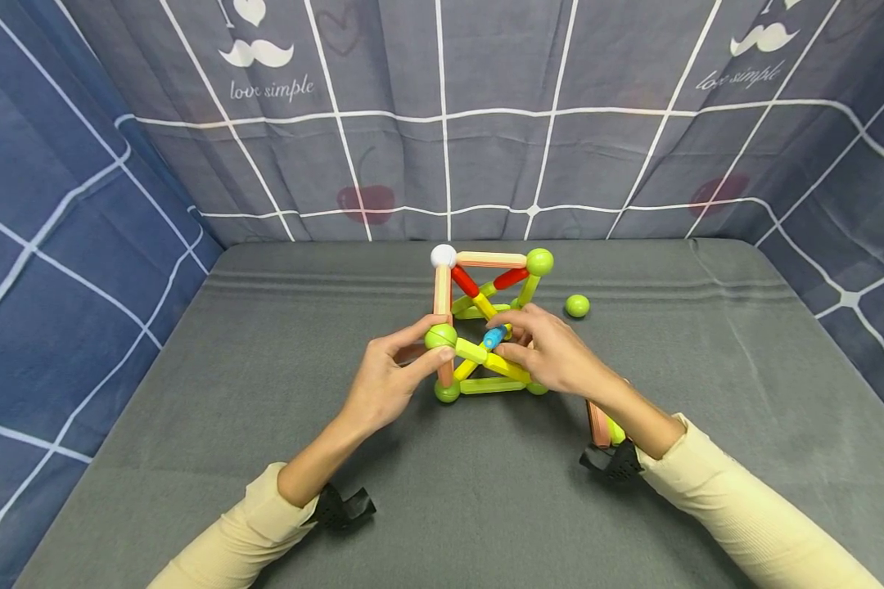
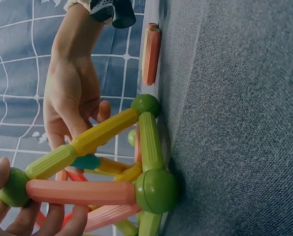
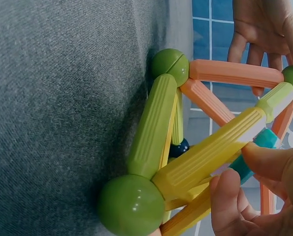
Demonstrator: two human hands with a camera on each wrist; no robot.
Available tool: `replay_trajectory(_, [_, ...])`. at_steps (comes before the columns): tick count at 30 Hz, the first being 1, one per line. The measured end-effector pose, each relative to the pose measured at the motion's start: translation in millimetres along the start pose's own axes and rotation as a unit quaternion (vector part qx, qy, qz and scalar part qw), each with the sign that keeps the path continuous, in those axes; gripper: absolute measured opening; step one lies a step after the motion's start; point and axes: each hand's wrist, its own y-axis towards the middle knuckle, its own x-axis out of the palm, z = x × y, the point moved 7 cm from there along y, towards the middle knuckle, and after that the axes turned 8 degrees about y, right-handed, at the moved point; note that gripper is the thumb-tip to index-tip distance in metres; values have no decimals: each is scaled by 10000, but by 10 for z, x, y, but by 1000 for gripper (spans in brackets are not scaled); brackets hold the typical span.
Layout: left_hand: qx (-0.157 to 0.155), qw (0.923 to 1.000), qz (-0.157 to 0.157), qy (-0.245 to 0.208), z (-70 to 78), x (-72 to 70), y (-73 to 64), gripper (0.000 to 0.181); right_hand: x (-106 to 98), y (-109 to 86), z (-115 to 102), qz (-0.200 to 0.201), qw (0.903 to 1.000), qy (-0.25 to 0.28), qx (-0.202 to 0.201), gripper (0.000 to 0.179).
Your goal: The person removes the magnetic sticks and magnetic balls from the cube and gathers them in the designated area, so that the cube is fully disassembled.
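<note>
A frame of coloured magnetic rods and balls stands on the grey cloth, with a white ball and a green ball at its upper back corners. My left hand grips the upper front-left green ball between thumb and fingers. From that ball a light-green and yellow rod slants down to a lower ball. Inside the frame my right hand pinches a short blue rod; fingers partly hide it. Salmon rods form the left side.
A loose green ball lies right of the frame. Salmon and green rods lie by the right forearm, partly covered by it. Inside the frame's base a dark blue ball shows. A gridded curtain hangs behind the table.
</note>
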Motion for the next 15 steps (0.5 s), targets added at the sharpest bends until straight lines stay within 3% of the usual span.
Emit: replay_trajectory(15, [-7, 10000, -3, -1, 1, 4, 0, 40, -21, -52, 73, 36, 9967, 763, 262, 24])
